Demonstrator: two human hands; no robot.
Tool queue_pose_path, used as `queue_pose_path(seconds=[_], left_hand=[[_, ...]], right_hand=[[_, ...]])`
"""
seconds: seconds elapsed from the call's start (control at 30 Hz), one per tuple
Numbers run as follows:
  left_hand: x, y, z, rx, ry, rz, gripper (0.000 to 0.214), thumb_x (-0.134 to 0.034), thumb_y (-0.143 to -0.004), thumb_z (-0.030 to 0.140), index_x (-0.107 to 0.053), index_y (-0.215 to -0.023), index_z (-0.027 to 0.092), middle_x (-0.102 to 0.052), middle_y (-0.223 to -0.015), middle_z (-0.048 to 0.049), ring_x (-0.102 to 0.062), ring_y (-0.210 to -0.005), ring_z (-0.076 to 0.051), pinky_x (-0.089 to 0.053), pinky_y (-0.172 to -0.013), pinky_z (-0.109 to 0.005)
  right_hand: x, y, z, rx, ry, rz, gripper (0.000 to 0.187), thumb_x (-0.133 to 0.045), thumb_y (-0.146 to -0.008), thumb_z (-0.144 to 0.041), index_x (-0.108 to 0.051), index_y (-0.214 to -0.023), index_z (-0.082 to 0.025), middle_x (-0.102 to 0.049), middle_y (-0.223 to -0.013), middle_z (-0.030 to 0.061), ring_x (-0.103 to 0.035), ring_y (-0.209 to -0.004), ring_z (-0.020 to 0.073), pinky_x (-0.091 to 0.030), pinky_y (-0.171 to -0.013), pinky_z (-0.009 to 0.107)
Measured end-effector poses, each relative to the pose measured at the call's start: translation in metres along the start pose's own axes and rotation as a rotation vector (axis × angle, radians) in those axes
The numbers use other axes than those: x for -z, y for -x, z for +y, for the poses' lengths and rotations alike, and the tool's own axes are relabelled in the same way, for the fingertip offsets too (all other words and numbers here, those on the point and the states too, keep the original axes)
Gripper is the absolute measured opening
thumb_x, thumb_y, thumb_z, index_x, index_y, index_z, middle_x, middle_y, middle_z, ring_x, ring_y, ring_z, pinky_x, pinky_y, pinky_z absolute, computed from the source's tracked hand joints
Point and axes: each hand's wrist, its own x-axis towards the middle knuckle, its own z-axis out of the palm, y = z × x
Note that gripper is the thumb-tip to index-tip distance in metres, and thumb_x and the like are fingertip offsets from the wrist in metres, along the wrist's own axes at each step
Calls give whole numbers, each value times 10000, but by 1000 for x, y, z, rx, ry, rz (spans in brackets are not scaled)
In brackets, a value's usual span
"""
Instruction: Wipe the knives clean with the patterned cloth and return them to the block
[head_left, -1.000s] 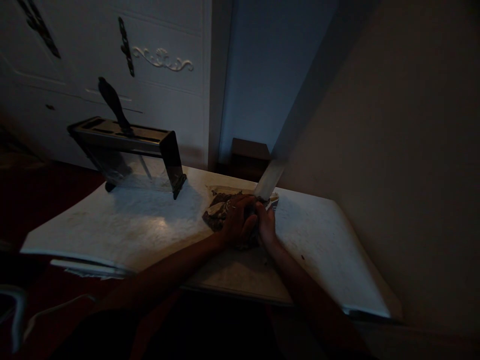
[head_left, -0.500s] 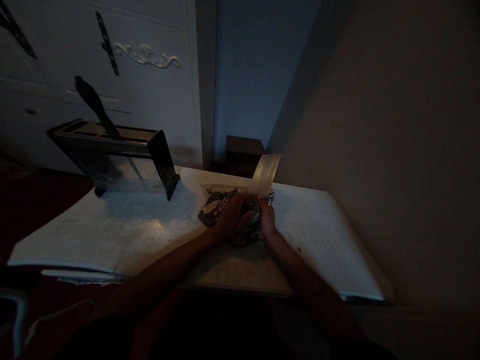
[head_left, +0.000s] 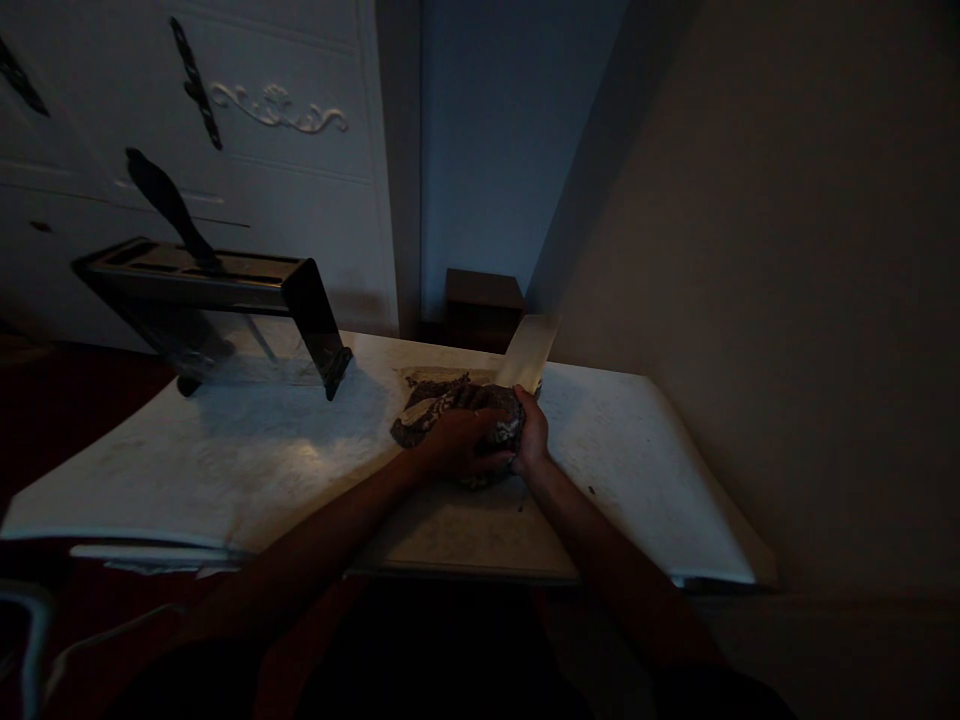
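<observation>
A dark brown and cream patterned cloth lies bunched over the middle of the white table. Out of its far right side rises a broad, pale metal blade, like a cleaver's, tilted up and to the right. The blade's lower end and any handle are hidden by the cloth and hands. My left hand is closed over the cloth from the left, fingers pointing right. From the right, my right hand grips the bundle at the blade's base, thumb lying along the cloth's edge.
On the table's left part stands a knife block with clear sides and one black-handled knife in it. White cabinet doors rise behind. A brown box sits beyond the table. The wall borders the right side.
My left hand has flattened and shifted its fingers over the cloth, which now covers more of the bundle between my hands. The blade still sticks up. The view has shifted slightly.
</observation>
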Motion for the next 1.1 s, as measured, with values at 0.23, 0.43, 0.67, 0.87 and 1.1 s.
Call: queue_pose_path(seconds=[0.23,0.43,0.67,0.87,1.1], left_hand=[[3,-1,-3,55,5,24,601,-684,-775,530,-539,-1255,200,-610,-1161,-119,-627,-1000,-264,-495,-828,-372],[9,-1,-3,205,-21,-85,551,-697,-776,506,-574,-1202,179,-685,-912,-79,-658,-817,-263,-491,-721,-355],[4,1,6,226,-25,-36,469,-627,-855,383,-563,-1279,193,-706,-1027,-100,-676,-906,-282,-510,-782,-382],[-4,5,4,177,91,56,329,-614,-857,319,-620,-1173,227,-716,-971,-49,-679,-869,-221,-516,-766,-326],[-3,3,6,240,252,108,287,-651,-819,263,-629,-1095,189,-701,-864,-16,-659,-770,-162,-513,-735,-274]], right_hand=[[-8,10,-8,-181,-165,28,254,-649,-751,-416,-673,-821,-174,-731,-771,19,-686,-705,196,-574,-714,333],[-6,7,-6,-199,-122,-32,314,-639,-749,-474,-669,-838,-174,-725,-755,33,-706,-793,231,-579,-752,364],[4,-4,4,-78,-58,69,392,-709,-704,-517,-623,-876,-175,-720,-756,15,-693,-713,197,-576,-714,336],[5,-7,5,1,-10,111,413,-721,-697,-537,-605,-850,-171,-713,-751,17,-685,-702,185,-567,-680,306],[-4,-1,-1,-22,-4,198,408,-724,-699,-535,-616,-820,-161,-697,-709,6,-656,-619,162,-548,-606,273]])
